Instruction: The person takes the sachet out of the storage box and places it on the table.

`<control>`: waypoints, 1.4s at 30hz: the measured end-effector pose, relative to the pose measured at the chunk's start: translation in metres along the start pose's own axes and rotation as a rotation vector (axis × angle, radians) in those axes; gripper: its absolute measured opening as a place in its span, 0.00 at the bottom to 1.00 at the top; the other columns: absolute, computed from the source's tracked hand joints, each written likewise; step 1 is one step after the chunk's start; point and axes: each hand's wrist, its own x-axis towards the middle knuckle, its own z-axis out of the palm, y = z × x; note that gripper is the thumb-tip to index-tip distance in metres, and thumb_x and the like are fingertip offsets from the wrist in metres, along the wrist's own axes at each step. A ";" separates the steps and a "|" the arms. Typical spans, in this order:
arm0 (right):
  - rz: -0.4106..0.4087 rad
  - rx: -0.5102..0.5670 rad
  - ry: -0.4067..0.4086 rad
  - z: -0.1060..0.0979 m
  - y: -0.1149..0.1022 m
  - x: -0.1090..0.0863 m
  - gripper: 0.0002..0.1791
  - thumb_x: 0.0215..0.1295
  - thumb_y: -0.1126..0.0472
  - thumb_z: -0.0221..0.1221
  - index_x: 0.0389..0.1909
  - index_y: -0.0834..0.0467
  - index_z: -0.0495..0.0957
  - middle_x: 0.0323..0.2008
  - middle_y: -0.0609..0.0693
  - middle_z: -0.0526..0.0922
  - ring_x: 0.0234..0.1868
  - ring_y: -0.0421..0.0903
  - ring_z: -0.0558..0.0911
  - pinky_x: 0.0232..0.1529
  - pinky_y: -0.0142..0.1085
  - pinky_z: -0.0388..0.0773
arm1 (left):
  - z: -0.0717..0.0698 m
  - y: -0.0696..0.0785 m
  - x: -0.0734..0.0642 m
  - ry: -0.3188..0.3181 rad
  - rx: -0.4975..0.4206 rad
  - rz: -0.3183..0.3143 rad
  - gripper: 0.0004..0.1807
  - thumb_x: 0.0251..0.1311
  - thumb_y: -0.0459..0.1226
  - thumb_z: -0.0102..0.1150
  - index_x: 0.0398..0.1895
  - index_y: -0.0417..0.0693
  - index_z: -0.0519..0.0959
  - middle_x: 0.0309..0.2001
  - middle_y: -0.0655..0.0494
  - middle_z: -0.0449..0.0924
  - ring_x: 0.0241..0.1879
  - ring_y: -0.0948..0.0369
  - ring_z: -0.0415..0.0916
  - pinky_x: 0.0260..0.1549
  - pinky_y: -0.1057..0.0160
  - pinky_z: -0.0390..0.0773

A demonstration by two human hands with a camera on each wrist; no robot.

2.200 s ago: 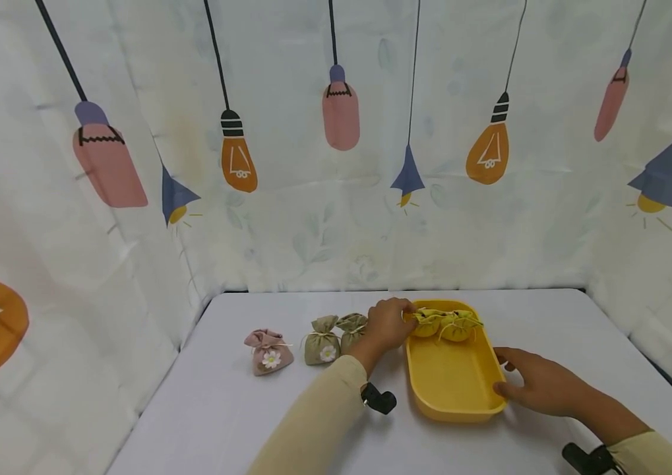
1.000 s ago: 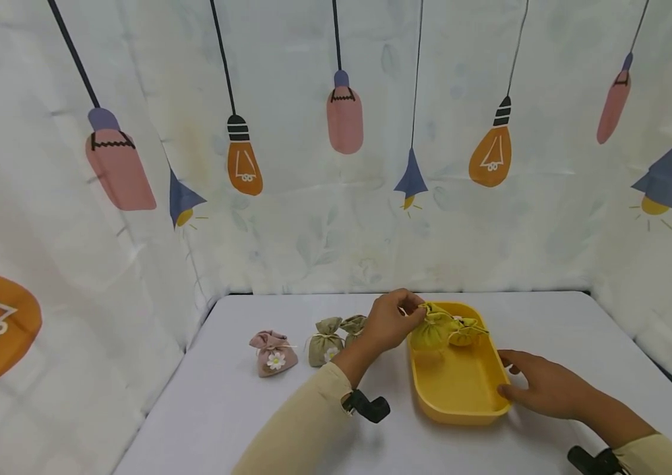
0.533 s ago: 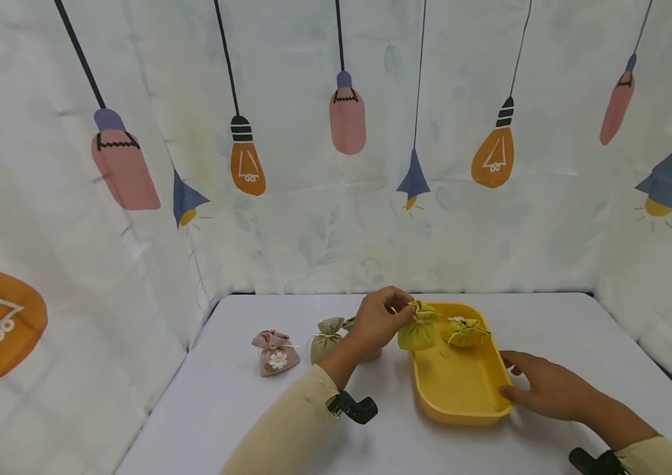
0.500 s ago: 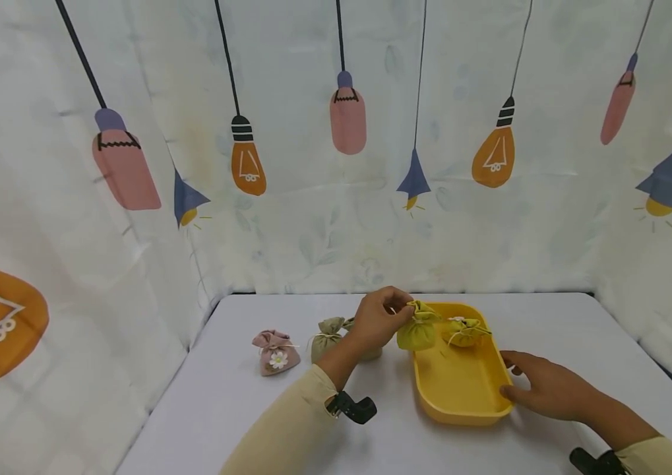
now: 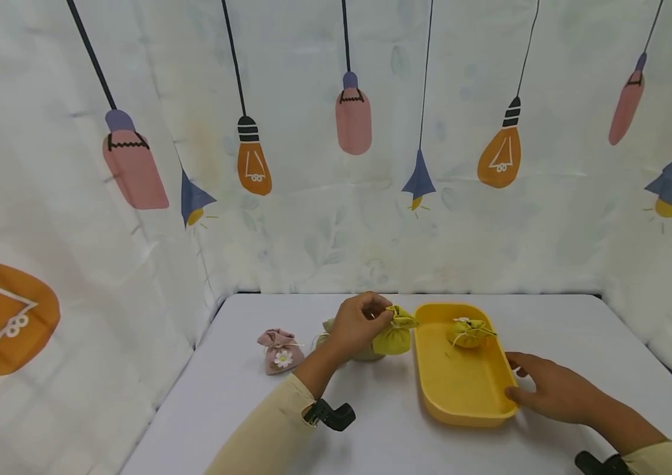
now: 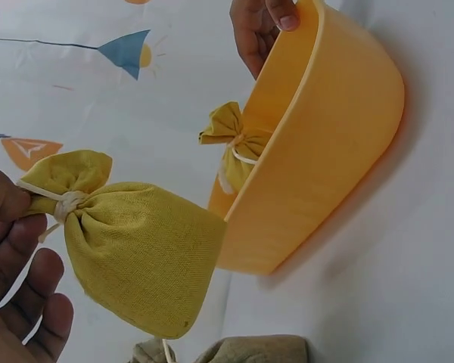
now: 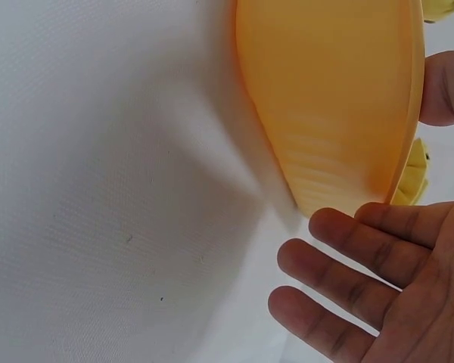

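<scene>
My left hand pinches the gathered neck of a yellow drawstring pouch between thumb and fingers. That pouch hangs just left of the yellow plastic tub, its plain cloth body facing the left wrist view. A second yellow pouch, with a white flower and tied string, lies in the far part of the tub. My right hand grips the tub's right rim, thumb over the edge and fingers along the outer wall.
A pink pouch with a white flower sits on the white table at left. Behind my left hand are two grey-green pouches, mostly hidden; part of one shows beneath it. A printed curtain encloses the table's back and sides.
My left hand has lifted one yellow pouch out of the tub and carried it left over its edge, toward the green pouches. My right hand keeps its hold on the rim.
</scene>
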 end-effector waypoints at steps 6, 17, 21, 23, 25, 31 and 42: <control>0.017 0.005 -0.012 -0.001 0.000 0.000 0.45 0.63 0.36 0.66 0.70 0.63 0.69 0.56 0.54 0.80 0.50 0.53 0.81 0.44 0.56 0.81 | -0.011 0.000 -0.005 0.000 0.005 -0.035 0.05 0.68 0.39 0.66 0.43 0.50 0.84 0.37 0.61 0.84 0.39 0.62 0.80 0.40 0.62 0.80; 0.009 0.001 -0.008 0.001 0.003 -0.001 0.45 0.63 0.35 0.65 0.69 0.63 0.69 0.56 0.54 0.81 0.50 0.53 0.81 0.43 0.55 0.81 | -0.030 0.000 -0.018 0.021 0.046 -0.073 0.06 0.68 0.41 0.66 0.44 0.52 0.84 0.37 0.63 0.84 0.39 0.61 0.79 0.39 0.60 0.81; 0.017 0.002 -0.007 0.000 0.003 0.000 0.45 0.63 0.35 0.65 0.70 0.63 0.69 0.56 0.54 0.80 0.50 0.53 0.81 0.43 0.55 0.81 | -0.037 -0.002 -0.021 0.028 0.051 -0.076 0.05 0.68 0.41 0.66 0.44 0.53 0.84 0.38 0.63 0.84 0.40 0.60 0.80 0.41 0.59 0.81; 0.018 -0.002 -0.008 0.000 0.004 0.000 0.46 0.63 0.34 0.65 0.70 0.63 0.69 0.56 0.55 0.80 0.50 0.53 0.81 0.43 0.55 0.81 | -0.040 -0.004 -0.023 0.033 0.051 -0.080 0.05 0.68 0.41 0.66 0.44 0.53 0.84 0.38 0.62 0.84 0.40 0.60 0.80 0.42 0.58 0.81; 0.018 -0.002 -0.008 -0.001 0.004 0.001 0.46 0.63 0.34 0.65 0.70 0.63 0.69 0.56 0.55 0.80 0.50 0.53 0.81 0.44 0.56 0.81 | -0.043 -0.006 -0.026 0.039 0.049 -0.086 0.06 0.68 0.41 0.66 0.44 0.52 0.84 0.38 0.62 0.83 0.39 0.60 0.80 0.41 0.58 0.81; 0.017 0.007 -0.011 0.000 0.002 0.002 0.47 0.62 0.33 0.65 0.70 0.62 0.69 0.56 0.54 0.80 0.51 0.54 0.81 0.44 0.56 0.81 | -0.051 -0.009 -0.036 0.058 0.047 -0.107 0.06 0.67 0.39 0.67 0.44 0.48 0.84 0.37 0.59 0.83 0.37 0.58 0.79 0.39 0.59 0.80; 0.017 0.003 -0.012 0.000 0.000 0.002 0.46 0.62 0.34 0.66 0.70 0.62 0.69 0.56 0.54 0.81 0.50 0.53 0.81 0.44 0.55 0.81 | -0.062 -0.018 -0.048 0.071 0.058 -0.129 0.05 0.67 0.36 0.66 0.43 0.49 0.84 0.37 0.59 0.82 0.38 0.57 0.78 0.39 0.61 0.79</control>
